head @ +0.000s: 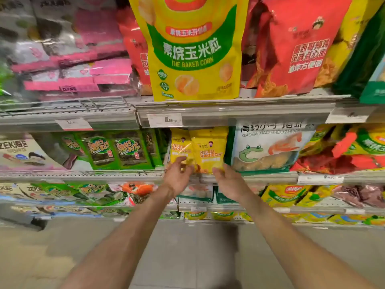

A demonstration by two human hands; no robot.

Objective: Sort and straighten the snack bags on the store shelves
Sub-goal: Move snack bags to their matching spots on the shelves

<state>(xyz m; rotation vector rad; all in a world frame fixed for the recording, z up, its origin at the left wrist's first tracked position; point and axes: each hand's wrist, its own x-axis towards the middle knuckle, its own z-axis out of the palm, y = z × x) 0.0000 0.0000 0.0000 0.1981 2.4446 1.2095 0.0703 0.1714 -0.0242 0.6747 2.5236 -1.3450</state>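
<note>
Two small yellow snack bags stand side by side on the middle shelf [260, 177]: a left yellow bag [180, 146] and a right yellow bag [210, 151]. My left hand [178, 176] pinches the bottom edge of the left yellow bag. My right hand [228, 180] has its fingers on the bottom corner of the right yellow bag. Both bags stand nearly upright, the left one tilted slightly. Their lower edges are hidden behind my fingers.
A white bag with a green crocodile [268, 147] stands just right of the yellow bags. Green seaweed packs [116, 151] stand to the left. A big yellow baked corn bag [193, 51] and red bags [295, 44] fill the shelf above. Lower shelves hold more bags.
</note>
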